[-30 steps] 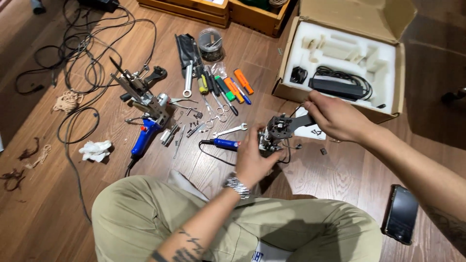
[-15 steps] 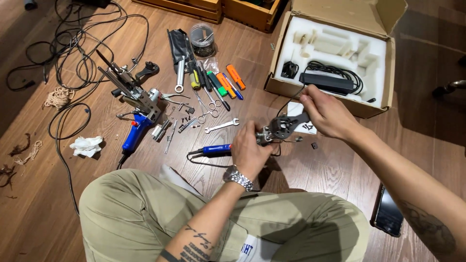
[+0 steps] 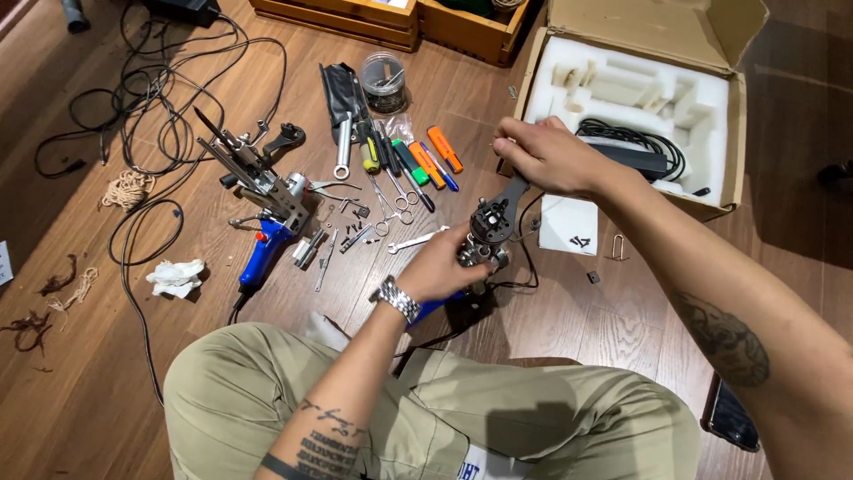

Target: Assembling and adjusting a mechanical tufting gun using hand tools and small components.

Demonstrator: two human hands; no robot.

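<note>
I sit on a wooden floor. My left hand [image 3: 438, 265], a watch on its wrist, grips a small metal motor-like device [image 3: 487, 233] with a blue handle below it. My right hand [image 3: 551, 156] holds the dark wrench [image 3: 513, 191], whose end sits on top of the device. A black cable runs from the device across the floor.
A second blue-handled machine [image 3: 265, 197] lies to the left among loose screws and parts. Wrenches, markers [image 3: 435, 158], scissors and a clear jar [image 3: 384, 82] lie ahead. An open cardboard box [image 3: 711, 116] with white foam stands at the right. Black cables [image 3: 142, 116], crumpled tissue [image 3: 176, 276], phone [image 3: 730, 420].
The device has come closer and more upright in my left hand. My right hand has risen above it with the wrench. The view has shifted slightly.
</note>
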